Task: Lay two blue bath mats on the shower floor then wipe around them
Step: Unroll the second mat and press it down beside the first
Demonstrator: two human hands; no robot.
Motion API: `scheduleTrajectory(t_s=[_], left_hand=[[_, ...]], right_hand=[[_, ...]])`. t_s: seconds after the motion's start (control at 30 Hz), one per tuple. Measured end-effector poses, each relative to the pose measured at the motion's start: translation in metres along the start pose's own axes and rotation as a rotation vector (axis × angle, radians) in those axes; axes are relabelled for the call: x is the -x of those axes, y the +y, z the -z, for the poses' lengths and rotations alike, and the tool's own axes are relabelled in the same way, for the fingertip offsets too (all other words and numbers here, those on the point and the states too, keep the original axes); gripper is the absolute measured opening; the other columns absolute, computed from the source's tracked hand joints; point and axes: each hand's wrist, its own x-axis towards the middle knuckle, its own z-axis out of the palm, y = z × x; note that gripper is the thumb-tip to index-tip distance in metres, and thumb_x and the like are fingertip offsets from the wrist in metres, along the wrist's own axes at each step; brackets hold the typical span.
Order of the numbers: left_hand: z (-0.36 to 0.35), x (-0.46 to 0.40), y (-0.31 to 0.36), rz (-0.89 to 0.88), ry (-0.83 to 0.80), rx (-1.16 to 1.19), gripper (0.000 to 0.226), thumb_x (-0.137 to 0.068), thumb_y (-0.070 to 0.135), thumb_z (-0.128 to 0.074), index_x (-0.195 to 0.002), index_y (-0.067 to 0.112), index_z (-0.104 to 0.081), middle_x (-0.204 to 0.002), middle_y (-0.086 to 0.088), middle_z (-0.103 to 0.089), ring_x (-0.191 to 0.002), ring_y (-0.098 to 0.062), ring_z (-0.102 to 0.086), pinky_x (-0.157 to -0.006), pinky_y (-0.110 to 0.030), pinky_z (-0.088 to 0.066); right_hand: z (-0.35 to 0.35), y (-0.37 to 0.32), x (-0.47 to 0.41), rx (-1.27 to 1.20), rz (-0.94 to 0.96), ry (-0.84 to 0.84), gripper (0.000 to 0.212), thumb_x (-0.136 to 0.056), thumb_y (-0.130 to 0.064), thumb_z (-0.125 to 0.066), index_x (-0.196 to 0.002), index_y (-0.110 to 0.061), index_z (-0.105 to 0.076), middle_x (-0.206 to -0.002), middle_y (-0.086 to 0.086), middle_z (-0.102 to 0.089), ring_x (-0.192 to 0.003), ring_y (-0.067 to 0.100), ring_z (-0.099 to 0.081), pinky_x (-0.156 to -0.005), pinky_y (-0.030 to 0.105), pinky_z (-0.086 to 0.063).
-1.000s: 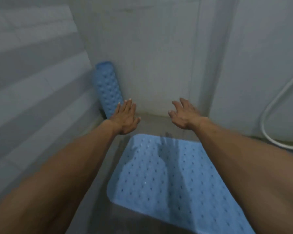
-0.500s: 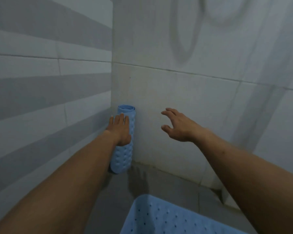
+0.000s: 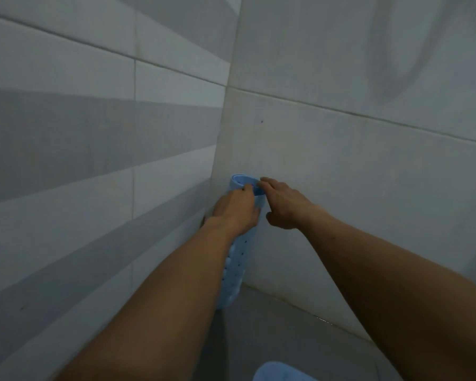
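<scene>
A rolled, perforated blue rubber bath mat (image 3: 234, 273) stands upright in the tiled corner. The left hand (image 3: 235, 209) grasps its upper part; the right hand's (image 3: 283, 203) fingertips pinch its top rim. A flat blue mat (image 3: 280, 372) lies nearer the camera.

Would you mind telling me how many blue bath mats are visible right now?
2. One rolled mat stands upright in the wall corner, with the left hand gripping it and the right hand at its top. The second mat shows only a corner at the bottom edge.
</scene>
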Motion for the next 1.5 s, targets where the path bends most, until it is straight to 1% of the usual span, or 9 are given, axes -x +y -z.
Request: scheduleTrajectory(t_s=[0.13, 0.27, 0.5, 0.6, 0.7, 1.0, 1.17, 1.3, 1.5], left_hand=[[-0.005, 0.004, -0.007, -0.013, 0.042, 0.070, 0.034, -0.092, 0.020, -0.057, -0.124, 0.013, -0.050, -0.115, -0.011, -0.064, -0.097, -0.029, -0.063, -0.084, -0.042, -0.055], [0.001, 0.010, -0.013, -0.052, 0.033, 0.091, 0.028, -0.088, 0.027, -0.056, -0.112, 0.013, -0.053, -0.108, -0.010, -0.063, -0.092, -0.029, -0.061, -0.071, -0.035, -0.048], [0.017, 0.034, 0.009, -0.194, -0.171, 0.170, 0.023, -0.075, 0.041, -0.067, -0.091, 0.025, -0.060, -0.085, 0.004, -0.064, -0.075, -0.014, -0.061, -0.067, -0.034, -0.055], [0.022, 0.049, 0.028, -0.228, -0.122, 0.106, 0.014, -0.077, 0.035, -0.068, -0.079, 0.024, -0.060, -0.076, 0.001, -0.062, -0.073, -0.022, -0.062, -0.063, -0.032, -0.049], [0.026, 0.065, 0.059, -0.229, -0.014, 0.078, 0.018, -0.079, 0.033, -0.066, -0.072, 0.021, -0.054, -0.070, -0.002, -0.058, -0.071, -0.029, -0.059, -0.063, -0.035, -0.048], [0.032, 0.131, 0.190, -0.219, -0.010, 0.156, 0.023, -0.080, 0.028, -0.069, -0.065, 0.021, -0.054, -0.063, -0.001, -0.057, -0.062, -0.023, -0.055, -0.059, -0.034, -0.045], [0.030, 0.183, 0.259, -0.199, -0.052, 0.099, 0.025, -0.076, 0.031, -0.073, -0.063, 0.019, -0.056, -0.057, 0.003, -0.054, -0.058, -0.021, -0.051, -0.053, -0.029, -0.038], [0.042, 0.221, 0.292, -0.187, -0.075, -0.079, 0.020, -0.075, 0.033, -0.075, -0.071, 0.019, -0.062, -0.064, -0.001, -0.055, -0.068, -0.027, -0.056, -0.059, -0.028, -0.036], [0.074, 0.251, 0.301, -0.068, -0.062, -0.187, 0.019, -0.080, 0.032, -0.073, -0.084, 0.014, -0.069, -0.076, -0.006, -0.058, -0.081, -0.031, -0.061, -0.065, -0.030, -0.039]], right_hand=[[-0.013, 0.001, -0.014, -0.041, -0.049, 0.095, 0.066, -0.080, -0.016, -0.074, -0.135, -0.014, -0.038, -0.143, 0.010, -0.044, -0.136, 0.028, -0.036, -0.112, 0.044, -0.032], [-0.015, 0.016, -0.009, 0.184, 0.104, 0.096, 0.064, -0.085, -0.042, -0.071, -0.134, -0.015, -0.041, -0.152, 0.009, -0.042, -0.149, 0.023, -0.018, -0.121, 0.042, -0.012], [-0.005, 0.039, 0.050, 0.424, 0.313, 0.185, 0.061, -0.089, -0.045, -0.064, -0.137, -0.016, -0.041, -0.137, 0.016, -0.055, -0.144, 0.024, -0.029, -0.117, 0.034, 0.017], [0.004, 0.047, 0.081, 0.369, 0.302, 0.224, 0.054, -0.089, -0.041, -0.063, -0.132, -0.015, -0.043, -0.117, 0.013, -0.067, -0.122, 0.028, -0.056, -0.121, 0.036, -0.007], [0.024, 0.059, 0.118, 0.279, 0.230, 0.219, 0.056, -0.091, -0.042, -0.057, -0.138, -0.019, -0.039, -0.117, 0.010, -0.068, -0.104, 0.035, -0.063, -0.085, 0.034, -0.037], [0.049, 0.136, 0.265, 0.028, 0.062, 0.179, 0.057, -0.089, -0.065, -0.053, -0.120, -0.018, -0.051, -0.104, 0.009, -0.064, -0.089, 0.030, -0.060, -0.072, 0.038, -0.043], [0.045, 0.160, 0.360, -0.126, -0.036, 0.227, 0.069, -0.080, -0.068, -0.063, -0.126, -0.024, -0.038, -0.086, 0.003, -0.056, -0.077, 0.028, -0.055, -0.068, 0.036, -0.040], [0.045, 0.177, 0.407, -0.194, -0.003, 0.056, 0.052, -0.077, -0.079, -0.056, -0.092, -0.030, -0.061, -0.077, -0.007, -0.061, -0.082, 0.024, -0.062, -0.068, 0.036, -0.047], [0.057, 0.185, 0.445, -0.259, 0.000, -0.200, 0.048, -0.063, -0.068, -0.079, -0.088, -0.029, -0.069, -0.082, -0.014, -0.064, -0.077, 0.011, -0.062, -0.071, 0.027, -0.046]])
